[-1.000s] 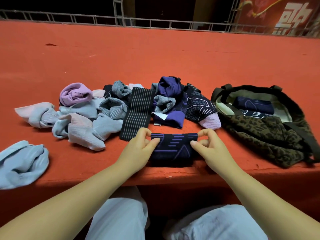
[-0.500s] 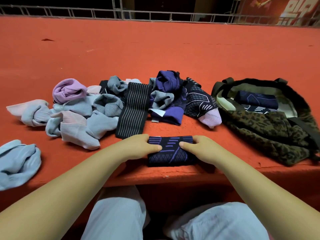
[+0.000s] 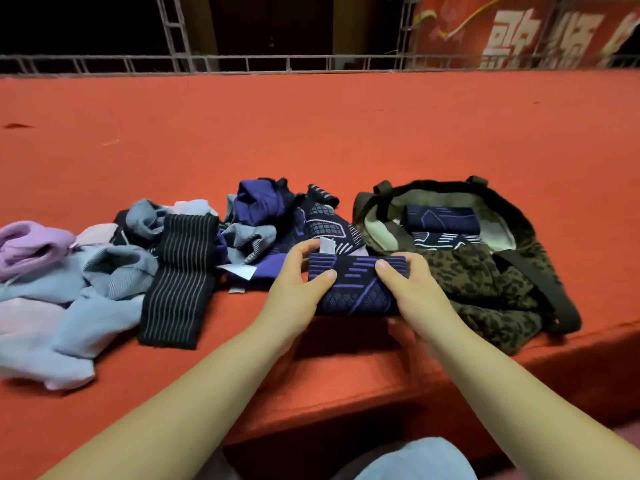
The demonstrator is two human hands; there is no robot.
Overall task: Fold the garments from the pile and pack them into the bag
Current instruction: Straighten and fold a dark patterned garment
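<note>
1. Nearest the camera: pale trousers (image 3: 412,460) at the bottom edge, below the front lip of the counter (image 3: 346,386), which is covered in red carpet.
2. Left hand (image 3: 298,284): grasping the left end of a folded garment (image 3: 356,285), thumb on top, fingers curled behind.
3. Right hand (image 3: 410,291): grasping the right end of the same garment, thumb on top, fingers underneath.
4. The folded garment is dark navy with purple lines, held just above the counter near its front edge, between the pile and the bag. A white tag (image 3: 327,245) stands up at its far left corner.
5. Pile (image 3: 173,251): loose garments in lilac, pale blue, grey, striped black and purple, lying left of the hands.
6. Bag (image 3: 485,282): leopard print, lying open to the right, just beside the right hand. Two folded dark garments (image 3: 441,225) lie inside.
7. Farthest: a metal railing (image 3: 311,62) along the back edge of the counter, and a red banner (image 3: 536,32) at top right.
</note>
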